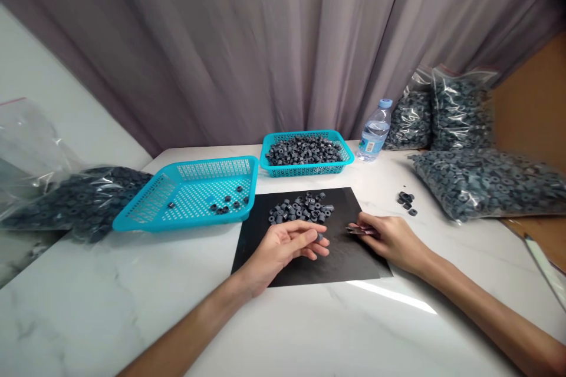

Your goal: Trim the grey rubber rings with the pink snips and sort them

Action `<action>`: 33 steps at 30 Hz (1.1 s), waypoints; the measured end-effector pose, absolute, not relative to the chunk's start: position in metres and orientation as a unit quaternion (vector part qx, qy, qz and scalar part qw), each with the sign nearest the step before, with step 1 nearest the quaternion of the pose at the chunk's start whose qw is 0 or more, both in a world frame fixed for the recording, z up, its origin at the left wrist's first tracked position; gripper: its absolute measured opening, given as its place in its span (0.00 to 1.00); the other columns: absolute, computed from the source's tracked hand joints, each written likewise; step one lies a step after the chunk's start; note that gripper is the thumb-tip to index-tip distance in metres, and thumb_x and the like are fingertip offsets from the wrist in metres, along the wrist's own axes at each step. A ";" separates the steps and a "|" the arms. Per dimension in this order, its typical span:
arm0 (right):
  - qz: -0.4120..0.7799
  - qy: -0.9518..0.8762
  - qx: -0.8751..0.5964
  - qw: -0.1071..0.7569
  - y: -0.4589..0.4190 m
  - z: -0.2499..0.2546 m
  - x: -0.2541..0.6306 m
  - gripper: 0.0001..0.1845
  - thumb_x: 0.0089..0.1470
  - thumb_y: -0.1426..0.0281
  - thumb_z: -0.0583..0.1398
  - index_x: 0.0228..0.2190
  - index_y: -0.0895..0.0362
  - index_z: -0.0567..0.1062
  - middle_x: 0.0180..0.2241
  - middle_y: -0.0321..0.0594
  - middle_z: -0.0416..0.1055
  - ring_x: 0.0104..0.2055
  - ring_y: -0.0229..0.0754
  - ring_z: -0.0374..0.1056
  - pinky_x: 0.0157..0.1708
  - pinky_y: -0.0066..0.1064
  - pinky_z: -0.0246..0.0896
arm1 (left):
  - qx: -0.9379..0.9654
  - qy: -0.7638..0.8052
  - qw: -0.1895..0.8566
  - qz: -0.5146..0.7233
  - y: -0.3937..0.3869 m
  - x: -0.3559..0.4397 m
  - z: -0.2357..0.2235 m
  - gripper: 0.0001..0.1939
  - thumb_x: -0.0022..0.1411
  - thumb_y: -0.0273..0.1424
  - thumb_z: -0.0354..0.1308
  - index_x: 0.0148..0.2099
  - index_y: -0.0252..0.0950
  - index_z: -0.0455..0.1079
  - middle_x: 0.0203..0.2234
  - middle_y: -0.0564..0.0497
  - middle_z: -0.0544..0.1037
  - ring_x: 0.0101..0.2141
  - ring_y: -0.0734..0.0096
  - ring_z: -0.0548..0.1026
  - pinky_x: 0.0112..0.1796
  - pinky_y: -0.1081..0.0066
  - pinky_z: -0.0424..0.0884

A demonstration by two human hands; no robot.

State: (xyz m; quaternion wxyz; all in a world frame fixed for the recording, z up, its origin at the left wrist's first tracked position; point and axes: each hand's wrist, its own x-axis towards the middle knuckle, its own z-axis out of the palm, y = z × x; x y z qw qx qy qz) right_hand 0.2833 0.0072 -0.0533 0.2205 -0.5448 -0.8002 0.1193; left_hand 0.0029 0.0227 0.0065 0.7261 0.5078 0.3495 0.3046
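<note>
Over the black mat (283, 271), my left hand (287, 244) pinches a small dark grey bushing (319, 237) between thumb and fingers. To its right, my right hand (389, 238) is closed round a small metal tool (354, 230) with a pinkish handle, its tip pointing left. My palm and fingers hide most of the tool, so its exact kind does not show. A loose pile of grey bushings (300, 207) lies on the mat just beyond my left hand. The two hands are apart.
A blue basket (152, 224) on the left contains several bushings. Another blue basket (305, 172) at the back is full of them. Filled plastic bags (490, 182) lie right, with another bag (97, 194) left. A water bottle (374, 132) and a few bushings (407, 200) are at right.
</note>
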 end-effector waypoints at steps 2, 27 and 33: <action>0.116 -0.801 -0.545 0.220 0.007 -0.053 0.283 0.08 0.64 0.66 0.54 0.31 0.51 0.66 0.23 0.33 0.72 0.22 0.40 0.67 0.25 0.29 0.51 | 0.505 0.350 0.725 0.311 0.022 0.004 0.007 0.17 0.65 0.40 0.65 0.48 0.31 0.80 0.40 0.40 0.85 0.41 0.61 0.83 0.42 0.68 0.75; 0.117 -0.806 -0.540 0.211 0.008 -0.056 0.285 0.06 0.63 0.67 0.54 0.32 0.51 0.65 0.24 0.33 0.72 0.24 0.40 0.67 0.27 0.29 0.51 | 0.928 0.307 0.136 0.162 0.017 -0.005 0.012 0.16 0.75 0.33 0.47 0.36 0.37 0.72 0.27 0.50 0.74 0.28 0.67 0.71 0.33 0.68 0.62; 0.118 -0.813 -0.533 0.203 0.008 -0.056 0.286 0.07 0.62 0.68 0.54 0.31 0.51 0.63 0.23 0.32 0.71 0.23 0.40 0.67 0.26 0.29 0.49 | 0.809 0.403 0.410 -0.122 0.034 -0.053 0.055 0.21 0.53 0.49 0.70 0.24 0.39 0.69 0.18 0.56 0.72 0.21 0.71 0.67 0.21 0.73 0.55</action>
